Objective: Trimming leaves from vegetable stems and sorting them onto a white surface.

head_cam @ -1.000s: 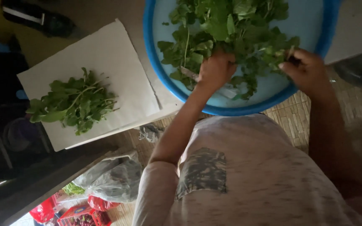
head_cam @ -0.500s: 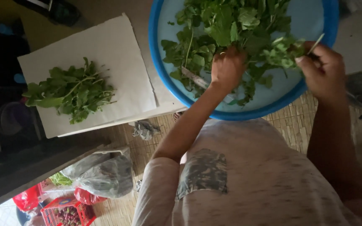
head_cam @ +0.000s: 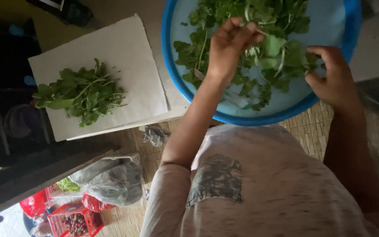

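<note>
— Where are the loose green leafy stems (head_cam: 259, 48) found?

— In the round blue plastic basin (head_cam: 172, 70), upper right of frame. A sprig is pinched by the left hand (head_cam: 229, 48); leaves are gripped by the curled right hand (head_cam: 332, 77).

— How should they be handled?

— Judged light, limp, easily bruised; best taken by the stalk.

A woven straw-coloured floor mat (head_cam: 123, 145) covers the ground, dimly lit. A dark wooden plank (head_cam: 40, 171) runs diagonally at the left. Beyond it lie a crumpled grey plastic bag (head_cam: 110, 180) and a red mesh basket (head_cam: 73, 219) on pale, brighter floor tiles (head_cam: 5, 217).
</note>
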